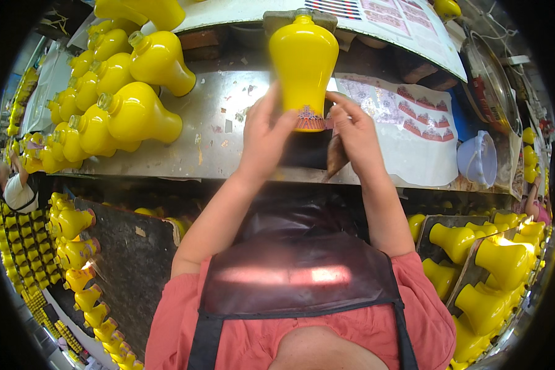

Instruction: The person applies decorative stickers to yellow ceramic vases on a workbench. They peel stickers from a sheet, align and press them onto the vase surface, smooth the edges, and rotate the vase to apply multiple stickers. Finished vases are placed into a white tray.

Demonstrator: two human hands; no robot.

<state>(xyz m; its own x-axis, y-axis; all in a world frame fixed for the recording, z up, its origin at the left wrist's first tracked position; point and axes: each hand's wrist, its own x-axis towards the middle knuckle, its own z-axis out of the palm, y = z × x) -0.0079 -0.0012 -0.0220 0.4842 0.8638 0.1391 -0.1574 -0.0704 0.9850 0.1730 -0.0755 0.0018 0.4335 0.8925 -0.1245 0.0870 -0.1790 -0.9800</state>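
Observation:
A glossy yellow bottle (303,58) points its glass neck away from me, the neck end resting by a worn block (271,23). Round its base runs a patterned red and blue decal band (310,118), whose right end sticks out a little. My left hand (266,132) grips the bottle's left side near the base, thumb beside the band. At the band's right end, my right hand (355,132) has its fingers bent, the fingertips close against the bottle. A brown flat piece (336,155) hangs from under that palm; its kind is unclear.
Yellow bottles (145,114) crowd the left of the metal bench (172,159). A decal sheet (413,142) lies to the right, beside a pale bucket (476,159). A white board (388,24) spans the back. More bottles (502,262) stand on racks at both sides. Other people appear at the edges.

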